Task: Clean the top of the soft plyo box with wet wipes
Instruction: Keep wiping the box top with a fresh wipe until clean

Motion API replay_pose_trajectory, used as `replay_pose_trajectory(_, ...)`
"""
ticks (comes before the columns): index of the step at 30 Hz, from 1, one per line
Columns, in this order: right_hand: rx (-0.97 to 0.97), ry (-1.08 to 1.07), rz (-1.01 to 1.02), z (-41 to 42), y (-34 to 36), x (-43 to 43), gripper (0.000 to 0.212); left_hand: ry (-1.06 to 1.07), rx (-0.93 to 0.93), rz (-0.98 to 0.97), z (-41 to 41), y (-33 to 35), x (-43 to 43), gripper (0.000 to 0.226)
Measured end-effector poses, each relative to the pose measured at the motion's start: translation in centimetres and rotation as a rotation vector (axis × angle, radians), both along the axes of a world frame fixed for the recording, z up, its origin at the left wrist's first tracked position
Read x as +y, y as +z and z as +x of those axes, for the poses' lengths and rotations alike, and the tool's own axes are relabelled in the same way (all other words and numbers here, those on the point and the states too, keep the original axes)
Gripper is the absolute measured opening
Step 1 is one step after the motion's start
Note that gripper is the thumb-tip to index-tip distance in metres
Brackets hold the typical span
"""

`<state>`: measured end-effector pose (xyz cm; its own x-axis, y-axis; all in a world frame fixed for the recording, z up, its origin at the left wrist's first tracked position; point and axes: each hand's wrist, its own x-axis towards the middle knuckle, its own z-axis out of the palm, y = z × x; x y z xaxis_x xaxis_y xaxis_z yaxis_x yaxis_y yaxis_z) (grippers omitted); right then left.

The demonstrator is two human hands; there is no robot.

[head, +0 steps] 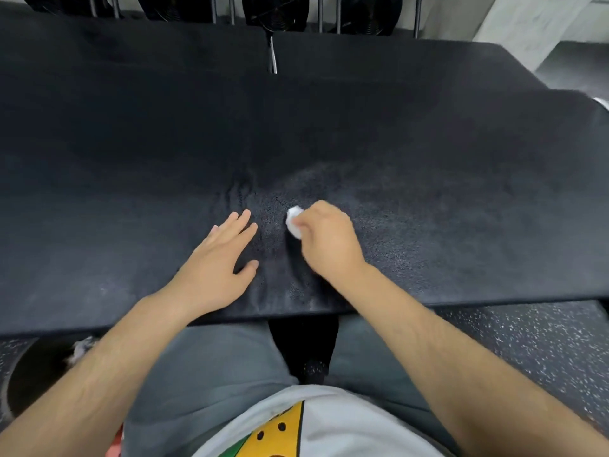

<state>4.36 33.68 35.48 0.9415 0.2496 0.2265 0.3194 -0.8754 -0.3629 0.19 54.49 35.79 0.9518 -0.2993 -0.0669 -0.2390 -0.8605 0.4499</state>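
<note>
Two hands worked near the front edge of the box [428, 192], whose wide black top filled the view. Wiping well probably called for firm, overlapping strokes from that front edge out toward the box's far side and ends. The soft cover wrinkled near the hands, so it needed holding taut. The left hand [220, 258] lay flat on the box, fingers straight and slightly spread, holding nothing. Just beside it, the right hand [329, 239] was curled round a balled white wipe [293, 221], pressing it onto the box top.
</note>
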Motion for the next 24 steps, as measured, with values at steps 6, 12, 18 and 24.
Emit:
replay_pose_trajectory(6, -0.019, 0.098, 0.011, -3.8, -1.4, 1.3, 0.019, -0.046, -0.012, -0.005, -0.5, -0.4, 0.9, 0.066)
replay_pose_trajectory(12, -0.001, 0.200, 0.102, -2.4, -1.0, 3.4, 0.017, -0.118, 0.086, -0.074, -0.1, 0.3, 2.0, 0.079)
replay_pose_trajectory(18, 0.031, 0.305, 0.060, -4.0, -0.8, 4.2, 0.017, -0.104, 0.111, -0.096, -0.1, -0.2, 2.7, 0.084)
replay_pose_trajectory(24, 0.018, 0.142, 0.051, -1.8, -0.2, 2.5, 0.019, -0.095, 0.139, -0.130, 0.1, 0.0, 2.2, 0.081)
